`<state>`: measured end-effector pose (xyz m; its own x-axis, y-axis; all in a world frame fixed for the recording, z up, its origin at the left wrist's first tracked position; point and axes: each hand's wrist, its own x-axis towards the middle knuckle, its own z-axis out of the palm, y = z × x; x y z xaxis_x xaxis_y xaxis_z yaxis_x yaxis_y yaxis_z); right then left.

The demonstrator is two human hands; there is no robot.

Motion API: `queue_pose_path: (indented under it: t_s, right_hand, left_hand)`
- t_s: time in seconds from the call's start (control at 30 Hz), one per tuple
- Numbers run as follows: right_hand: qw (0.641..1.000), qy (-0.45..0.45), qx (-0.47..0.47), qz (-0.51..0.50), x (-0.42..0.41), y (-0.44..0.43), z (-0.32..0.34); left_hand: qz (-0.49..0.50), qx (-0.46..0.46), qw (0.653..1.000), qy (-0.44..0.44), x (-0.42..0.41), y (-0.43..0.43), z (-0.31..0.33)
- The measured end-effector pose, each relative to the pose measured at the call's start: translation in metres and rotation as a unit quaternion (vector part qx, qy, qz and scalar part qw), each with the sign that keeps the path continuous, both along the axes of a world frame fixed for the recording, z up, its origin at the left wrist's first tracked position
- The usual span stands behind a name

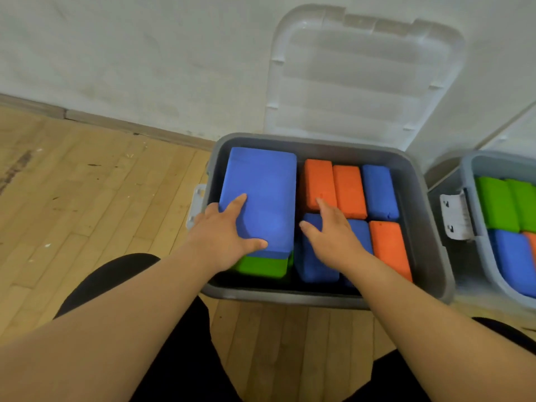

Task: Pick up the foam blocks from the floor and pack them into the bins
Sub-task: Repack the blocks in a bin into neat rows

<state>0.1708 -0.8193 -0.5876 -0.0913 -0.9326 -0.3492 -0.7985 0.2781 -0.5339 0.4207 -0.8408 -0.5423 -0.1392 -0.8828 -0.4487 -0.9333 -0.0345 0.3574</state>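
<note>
Big blue foam block lies flat under L hand, stacked on a green block, both inside grey bin. L hand is spread flat, palm pressing the near-left corner, thumb along the near edge; not gripping as far as I can tell. R hand is also flat & relaxed, resting on upright blue block, fingertips touching an orange block just beyond. More orange/blue blocks stand on edge to the R of that hand.

By the look it's foam: prob. light, squashy, matte w/ decent grip, not fragile. Best hold prob. across the long sides, or just push on the top face to seat it.

No loose blocks on floor in view. Clear lid stands open beyond both hands. 2nd bin is well to R of R hand, w/ green & blue blocks.
</note>
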Motion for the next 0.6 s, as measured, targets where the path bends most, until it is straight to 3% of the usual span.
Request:
queue_pose_path:
  t_s: [0.13, 0.2, 0.27, 0.4, 0.5, 0.6]
  right_hand:
    - [0.967, -0.251, 0.012, -0.049, 0.011, 0.001, 0.023]
    - [0.956, -0.285, -0.018, -0.073, 0.015, -0.001, 0.036]
    - [0.965, -0.232, -0.09, -0.079, 0.004, -0.006, 0.063]
    - [0.98, 0.01, -0.17, -0.1, -0.049, -0.004, 0.108]
    - [0.98, 0.153, -0.038, -0.118, -0.08, 0.009, 0.082]
    - [0.976, 0.16, 0.072, -0.125, -0.089, 0.015, 0.044]
  left_hand:
    - [0.002, -0.028, 0.996, 0.082, -0.012, 0.008, 0.005]
    - [0.002, -0.074, 0.992, 0.106, -0.027, 0.015, 0.015]
    - [-0.003, -0.133, 0.981, 0.142, -0.045, 0.019, 0.028]
    - [-0.043, -0.155, 0.955, 0.25, -0.099, 0.017, 0.041]
    - [-0.145, -0.088, 0.965, 0.2, -0.148, 0.011, 0.016]
    - [-0.226, -0.077, 0.967, 0.086, -0.161, 0.009, -0.016]
